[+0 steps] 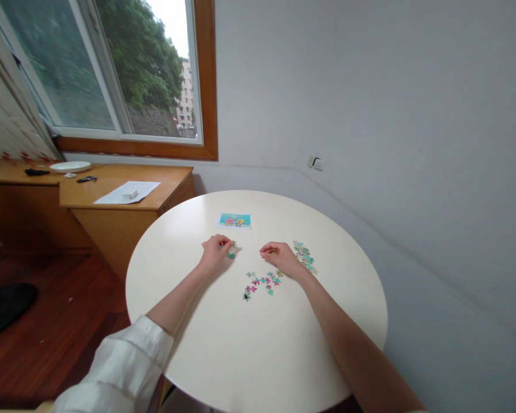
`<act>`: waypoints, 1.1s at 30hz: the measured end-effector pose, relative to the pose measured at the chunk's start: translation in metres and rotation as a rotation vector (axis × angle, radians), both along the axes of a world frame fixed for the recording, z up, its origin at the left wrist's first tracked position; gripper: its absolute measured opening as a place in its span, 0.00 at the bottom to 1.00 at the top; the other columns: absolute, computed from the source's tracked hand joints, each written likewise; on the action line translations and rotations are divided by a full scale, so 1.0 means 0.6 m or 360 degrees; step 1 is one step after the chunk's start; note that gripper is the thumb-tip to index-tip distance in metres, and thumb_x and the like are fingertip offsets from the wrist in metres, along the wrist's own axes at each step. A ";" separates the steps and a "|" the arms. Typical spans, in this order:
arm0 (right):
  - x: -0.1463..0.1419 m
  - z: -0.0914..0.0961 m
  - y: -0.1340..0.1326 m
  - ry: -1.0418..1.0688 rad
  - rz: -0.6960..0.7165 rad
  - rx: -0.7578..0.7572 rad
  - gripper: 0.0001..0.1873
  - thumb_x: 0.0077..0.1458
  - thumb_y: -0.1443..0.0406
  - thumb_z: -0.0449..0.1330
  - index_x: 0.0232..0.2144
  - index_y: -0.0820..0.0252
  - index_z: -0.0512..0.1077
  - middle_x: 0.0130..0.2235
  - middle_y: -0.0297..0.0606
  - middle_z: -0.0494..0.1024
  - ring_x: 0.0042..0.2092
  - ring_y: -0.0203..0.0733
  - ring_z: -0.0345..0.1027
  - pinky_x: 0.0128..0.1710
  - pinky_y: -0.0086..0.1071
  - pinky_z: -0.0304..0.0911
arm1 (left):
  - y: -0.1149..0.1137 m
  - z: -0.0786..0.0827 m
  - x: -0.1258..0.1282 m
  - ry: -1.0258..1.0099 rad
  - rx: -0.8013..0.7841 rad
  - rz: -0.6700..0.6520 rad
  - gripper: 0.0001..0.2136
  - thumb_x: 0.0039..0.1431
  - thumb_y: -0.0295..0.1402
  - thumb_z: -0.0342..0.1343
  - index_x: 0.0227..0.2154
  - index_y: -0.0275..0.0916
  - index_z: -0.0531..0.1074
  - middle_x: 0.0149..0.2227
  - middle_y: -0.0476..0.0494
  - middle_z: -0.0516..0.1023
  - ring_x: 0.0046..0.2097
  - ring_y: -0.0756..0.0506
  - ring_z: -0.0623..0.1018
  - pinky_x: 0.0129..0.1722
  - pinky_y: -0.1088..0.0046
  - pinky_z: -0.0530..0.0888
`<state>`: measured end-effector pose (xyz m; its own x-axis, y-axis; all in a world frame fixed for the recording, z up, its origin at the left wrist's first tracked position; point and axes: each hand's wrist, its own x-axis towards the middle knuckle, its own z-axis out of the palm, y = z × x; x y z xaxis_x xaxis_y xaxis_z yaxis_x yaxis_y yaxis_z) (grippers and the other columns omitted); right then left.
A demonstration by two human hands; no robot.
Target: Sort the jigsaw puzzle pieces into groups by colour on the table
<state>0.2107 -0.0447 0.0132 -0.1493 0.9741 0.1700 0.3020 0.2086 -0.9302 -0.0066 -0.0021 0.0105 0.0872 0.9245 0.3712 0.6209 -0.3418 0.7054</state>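
Note:
My left hand [216, 249] is closed at the fingertips on a small cluster of jigsaw puzzle pieces [231, 254], teal and pale, over the white round table [223, 344]. To its right, my right hand [281, 256] hovers with thumb and fingers pinched together; whether a piece is between them is too small to tell. Loose pink, teal and pale puzzle pieces [269, 291] lie scattered in front of the hands. A heap of mostly green and pale pieces [304, 256] sits beside my right hand. Beyond my left hand lies a colourful cartoon picture card [235, 221].
A wooden desk [176, 186] stands to the left behind the table, bearing a paper sheet [144, 189] with a small white box [129, 194], and a white plate [71, 166]. The wall [348, 115] runs behind and right of the table. A dark round base [8, 310] is on the floor.

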 end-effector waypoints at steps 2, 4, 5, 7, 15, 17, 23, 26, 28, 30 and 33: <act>0.000 -0.001 0.000 -0.0042 0.0005 0.0011 0.13 0.40 0.59 0.61 0.27 0.64 0.72 0.26 0.36 0.73 0.28 0.34 0.63 0.29 0.29 0.58 | 0.006 -0.001 -0.004 0.0008 -0.0003 0.0049 0.08 0.51 0.33 0.53 0.22 0.37 0.74 0.28 0.43 0.75 0.33 0.45 0.72 0.41 0.61 0.65; 0.001 -0.002 0.000 -0.0080 0.0004 0.0025 0.13 0.41 0.59 0.61 0.27 0.64 0.72 0.26 0.37 0.73 0.29 0.34 0.63 0.29 0.29 0.59 | 0.008 0.001 -0.005 0.0047 -0.0020 0.0063 0.09 0.51 0.33 0.53 0.22 0.37 0.74 0.29 0.41 0.75 0.34 0.43 0.72 0.42 0.58 0.64; 0.001 -0.003 0.000 -0.0091 0.0002 0.0033 0.13 0.41 0.59 0.61 0.27 0.64 0.72 0.26 0.37 0.73 0.29 0.34 0.63 0.30 0.29 0.59 | 0.009 0.003 -0.005 0.0078 -0.0024 0.0058 0.09 0.51 0.33 0.53 0.22 0.36 0.74 0.29 0.40 0.75 0.35 0.42 0.72 0.42 0.57 0.64; 0.002 -0.004 0.000 -0.0099 -0.0004 0.0048 0.13 0.41 0.59 0.60 0.27 0.64 0.72 0.27 0.37 0.73 0.29 0.34 0.63 0.30 0.30 0.59 | 0.009 0.006 -0.004 0.0157 -0.0022 0.0043 0.09 0.51 0.33 0.53 0.23 0.36 0.75 0.31 0.38 0.75 0.38 0.40 0.72 0.42 0.56 0.63; 0.001 -0.006 0.000 -0.0151 -0.0021 0.0073 0.11 0.42 0.60 0.59 0.27 0.64 0.72 0.26 0.36 0.73 0.29 0.35 0.63 0.32 0.31 0.60 | 0.012 0.003 0.002 0.0549 -0.0122 0.0001 0.10 0.53 0.34 0.52 0.24 0.38 0.76 0.32 0.40 0.76 0.40 0.41 0.71 0.39 0.65 0.61; 0.000 -0.006 -0.001 -0.0168 -0.0022 0.0077 0.11 0.43 0.60 0.59 0.27 0.64 0.72 0.26 0.36 0.73 0.29 0.35 0.63 0.32 0.31 0.60 | 0.013 0.001 0.001 0.0633 -0.0099 -0.0001 0.10 0.53 0.34 0.52 0.24 0.38 0.76 0.33 0.40 0.76 0.41 0.40 0.70 0.39 0.65 0.60; -0.002 -0.003 -0.003 -0.0226 -0.0023 0.0081 0.12 0.43 0.60 0.58 0.27 0.64 0.72 0.26 0.37 0.73 0.30 0.36 0.64 0.33 0.31 0.60 | 0.018 -0.006 -0.004 0.0751 0.0017 -0.0004 0.10 0.53 0.35 0.52 0.25 0.38 0.76 0.35 0.36 0.74 0.42 0.38 0.68 0.38 0.63 0.58; 0.000 -0.002 -0.002 -0.0265 -0.0029 0.0102 0.12 0.44 0.60 0.58 0.27 0.64 0.72 0.26 0.37 0.73 0.30 0.36 0.64 0.33 0.32 0.60 | 0.021 -0.009 -0.006 0.0776 0.0027 -0.0011 0.10 0.52 0.36 0.52 0.25 0.38 0.76 0.35 0.36 0.74 0.43 0.37 0.67 0.38 0.62 0.57; 0.001 -0.003 -0.002 -0.0288 -0.0039 0.0117 0.11 0.44 0.61 0.57 0.27 0.64 0.72 0.26 0.37 0.73 0.30 0.36 0.64 0.33 0.32 0.60 | 0.022 -0.009 -0.006 0.0788 0.0041 -0.0011 0.10 0.52 0.36 0.53 0.24 0.38 0.75 0.35 0.37 0.74 0.43 0.37 0.67 0.38 0.63 0.57; 0.001 -0.005 -0.002 -0.0311 -0.0050 0.0127 0.11 0.44 0.61 0.57 0.27 0.64 0.72 0.26 0.37 0.73 0.30 0.36 0.64 0.33 0.32 0.60 | 0.021 -0.009 -0.006 0.0790 0.0059 0.0005 0.09 0.51 0.36 0.54 0.23 0.38 0.75 0.34 0.37 0.74 0.42 0.37 0.66 0.38 0.63 0.56; 0.000 -0.005 -0.002 -0.0358 -0.0073 0.0141 0.11 0.44 0.61 0.56 0.27 0.64 0.72 0.26 0.38 0.74 0.30 0.37 0.65 0.33 0.32 0.60 | 0.017 -0.006 -0.005 0.0776 0.0064 0.0028 0.08 0.50 0.36 0.55 0.21 0.37 0.73 0.34 0.38 0.74 0.42 0.38 0.66 0.38 0.63 0.56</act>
<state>0.2109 -0.0462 0.0105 -0.1490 0.9635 0.2223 0.5106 0.2675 -0.8171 -0.0095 0.0083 0.0068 0.2443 0.9131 0.3265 0.8816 -0.3494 0.3174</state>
